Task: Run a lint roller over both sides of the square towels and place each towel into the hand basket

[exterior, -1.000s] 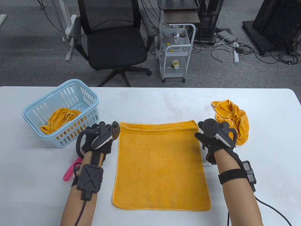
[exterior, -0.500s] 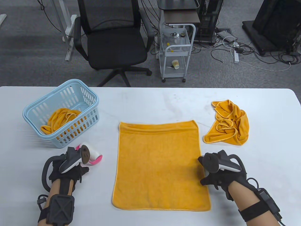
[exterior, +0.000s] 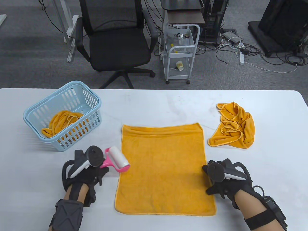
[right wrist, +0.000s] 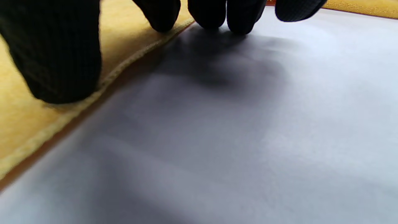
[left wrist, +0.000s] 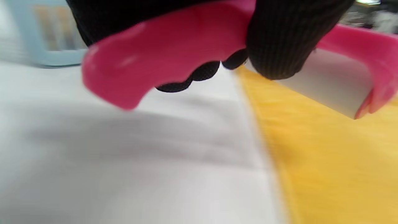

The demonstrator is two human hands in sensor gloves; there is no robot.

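Since the earlier table-view frames, both hands have drawn back from the far corners of the spread towel (exterior: 164, 168) toward the near edge, and the left hand (exterior: 84, 173) has picked up the lint roller (exterior: 115, 163) and carried it rightward to the towel's left edge.

Table view — the left hand grips the roller's pink handle; the white roll points away from the hand to its right, its tip just over the towel's left border. The right hand (exterior: 222, 182) rests at the towel's right edge, fingers down on the border. Between the two hands the towel lies flat on the table (exterior: 168, 105). Beyond the left hand stands the hand basket (exterior: 63, 115), holding a crumpled towel (exterior: 63, 122). Beyond the right hand lies another crumpled towel (exterior: 234, 126), apart from the flat one.

Left wrist view — gloved fingers (left wrist: 279, 37) curl round the pink handle (left wrist: 161, 53); the white roll (left wrist: 329, 87) hangs above the yellow cloth, though the blur leaves contact uncertain. A blurred corner of the basket shows to the hand's far left.

Right wrist view — the thumb (right wrist: 59, 56) presses on the towel's hemmed edge (right wrist: 124, 65), one fingertip at the hem, the others on bare table; the hand lies relaxed, holding nothing.
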